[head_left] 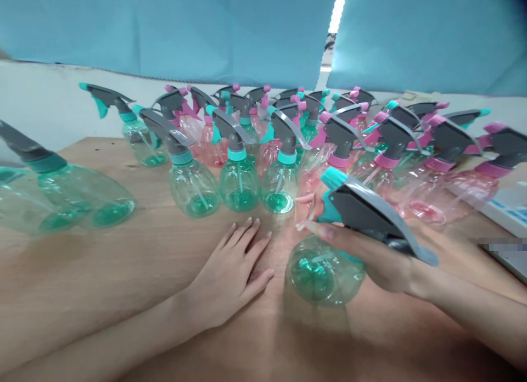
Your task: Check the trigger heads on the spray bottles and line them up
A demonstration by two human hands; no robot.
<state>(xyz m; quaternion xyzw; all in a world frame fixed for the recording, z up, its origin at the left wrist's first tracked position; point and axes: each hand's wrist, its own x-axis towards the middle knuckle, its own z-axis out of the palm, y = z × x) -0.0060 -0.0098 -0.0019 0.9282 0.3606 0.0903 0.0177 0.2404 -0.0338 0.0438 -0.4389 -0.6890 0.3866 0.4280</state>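
Observation:
My right hand (382, 261) is closed around the neck of a green spray bottle (325, 272), fingers by its turquoise trigger. The bottle is tilted, its clear green body low over the table, and its grey sprayer head (370, 212) points to the left. Flat on the wooden table (164, 272), my left hand (230, 272) rests with its fingers apart and holds nothing. Just beyond its fingertips stand a green spray bottle with a turquoise collar (240, 179) and another like it (280, 184).
Several pink spray bottles (432, 190) and green ones crowd the back and right of the table. More green bottles (82, 195) stand at the left. A dark flat object (506, 261), partly blurred, lies at the right edge. Blue curtains (185, 36) hang behind.

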